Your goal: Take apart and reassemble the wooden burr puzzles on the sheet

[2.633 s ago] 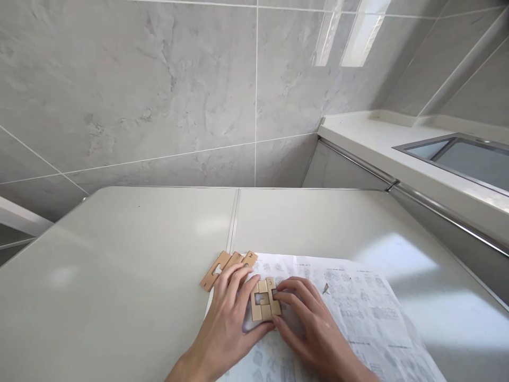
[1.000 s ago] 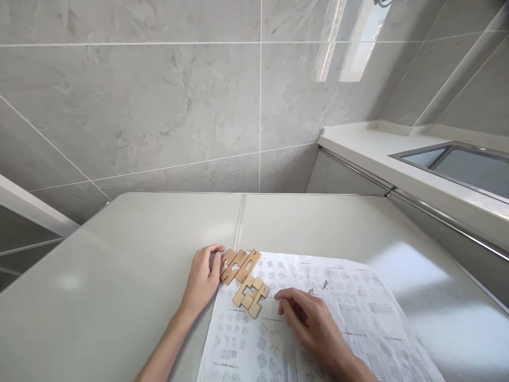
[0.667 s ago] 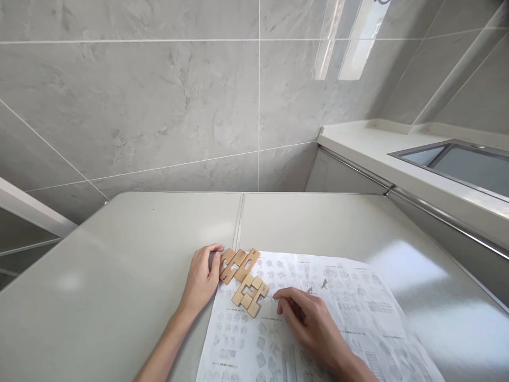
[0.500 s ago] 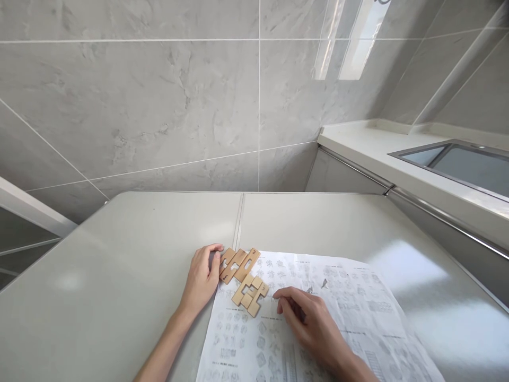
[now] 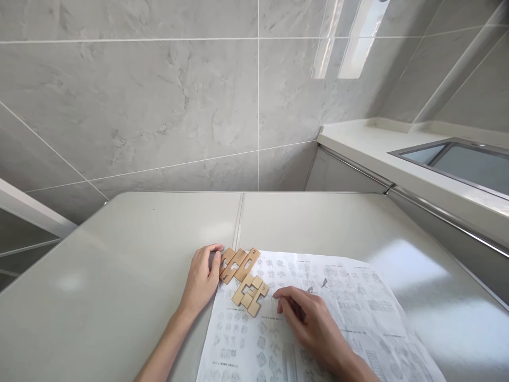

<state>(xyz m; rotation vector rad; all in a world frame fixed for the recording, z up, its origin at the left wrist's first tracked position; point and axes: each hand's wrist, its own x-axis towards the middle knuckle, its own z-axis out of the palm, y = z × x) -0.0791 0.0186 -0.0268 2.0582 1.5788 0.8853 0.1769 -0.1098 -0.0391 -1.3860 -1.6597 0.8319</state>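
Observation:
Three slotted flat wooden puzzle pieces (image 5: 237,265) lie slanted side by side, one marked with a 2. My left hand (image 5: 203,278) rests at their left edge, thumb and forefinger apart, with the thumb against the nearest piece. Just below them, paler notched wooden pieces (image 5: 250,296) form a small frame around an opening. My right hand (image 5: 312,323) lies on the printed sheet to the right of this frame. Its forefinger reaches toward the frame without touching it, and the other fingers are loosely bent. Nothing shows in its grasp.
The creased paper sheet (image 5: 318,339), covered in small printed diagrams, lies under the pale pieces and my right hand. The white table (image 5: 119,276) has a seam down its middle. A tiled wall (image 5: 159,106) stands behind, and a counter with a sink (image 5: 469,159) is at the right.

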